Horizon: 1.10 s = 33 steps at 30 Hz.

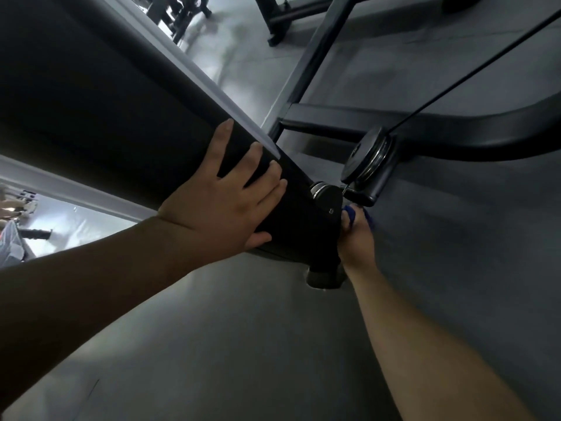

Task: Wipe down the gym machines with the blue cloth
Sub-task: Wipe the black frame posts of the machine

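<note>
A tall black column of a gym machine (100, 117) slants from the upper left down to its base near the middle. My left hand (224, 196) lies flat on the column's lower end, fingers spread. My right hand (356, 241) reaches down beside the base, partly hidden behind it, and grips the blue cloth (349, 215), of which only a small bunched part shows. The cloth sits against the low fittings just under a black pulley wheel (367, 156) with a cable (473, 65) running up to the right.
A black frame bar (425, 129) runs right from the column along the grey floor (243, 344). A round rubber foot (324, 279) supports the base. More machine frames (285, 16) stand at the top. A person's legs (12, 238) show at the far left.
</note>
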### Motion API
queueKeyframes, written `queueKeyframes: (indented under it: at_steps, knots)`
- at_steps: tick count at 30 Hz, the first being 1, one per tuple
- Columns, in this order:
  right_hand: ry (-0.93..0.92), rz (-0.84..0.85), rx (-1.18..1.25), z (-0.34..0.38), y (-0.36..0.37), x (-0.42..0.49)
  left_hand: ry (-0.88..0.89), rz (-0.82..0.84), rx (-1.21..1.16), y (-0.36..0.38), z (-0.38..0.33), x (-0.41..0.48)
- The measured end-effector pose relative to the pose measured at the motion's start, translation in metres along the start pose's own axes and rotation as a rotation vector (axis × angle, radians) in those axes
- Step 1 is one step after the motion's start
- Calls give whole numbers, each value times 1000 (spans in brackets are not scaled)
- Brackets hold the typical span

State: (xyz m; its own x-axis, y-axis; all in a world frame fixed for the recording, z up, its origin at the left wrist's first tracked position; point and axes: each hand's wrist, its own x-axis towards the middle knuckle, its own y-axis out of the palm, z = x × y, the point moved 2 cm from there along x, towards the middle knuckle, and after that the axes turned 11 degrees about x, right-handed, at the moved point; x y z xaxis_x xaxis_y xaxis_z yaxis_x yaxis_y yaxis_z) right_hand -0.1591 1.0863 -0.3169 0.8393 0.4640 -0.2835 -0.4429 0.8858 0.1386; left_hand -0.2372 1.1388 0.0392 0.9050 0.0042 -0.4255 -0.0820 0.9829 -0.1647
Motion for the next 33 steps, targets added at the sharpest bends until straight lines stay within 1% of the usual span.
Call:
queueKeyframes:
  at_steps: [2,5,8,10,14,16,18,21,23,25,28,30,33]
  knots:
    - [28,37,-81,-6,-6,21,2,3,-4,0,0,0]
    - [27,91,-158,-21,-16,11,-1,-9,4,1,0,-1]
    - [-28,109,-207,-46,-19,1,-9,-27,10,2,-1,-1]
    - [-41,106,-197,-49,-17,14,-10,-26,12,2,-2,-1]
    - [-3,144,-207,-39,-14,34,0,-21,-3,0,-2,1]
    - [3,154,-246,-44,-16,26,-8,-23,0,-1,-1,0]
    - [-31,132,-304,-56,-17,2,-14,-30,6,-2,-1,1]
    - [-20,104,-245,-53,-17,-37,-12,-29,0,0,0,0]
    - [-40,115,-273,-55,-14,-28,-6,-30,2,1,-1,0]
    - [-63,146,-335,-50,-16,1,-1,-28,3,2,-2,0]
    - [33,177,-233,-26,-24,25,-19,-43,8,1,-2,1]
    - [45,184,-186,-20,-24,22,-22,-41,4,2,-2,1]
    - [39,166,-169,-36,-19,1,-24,-40,3,1,-2,2]
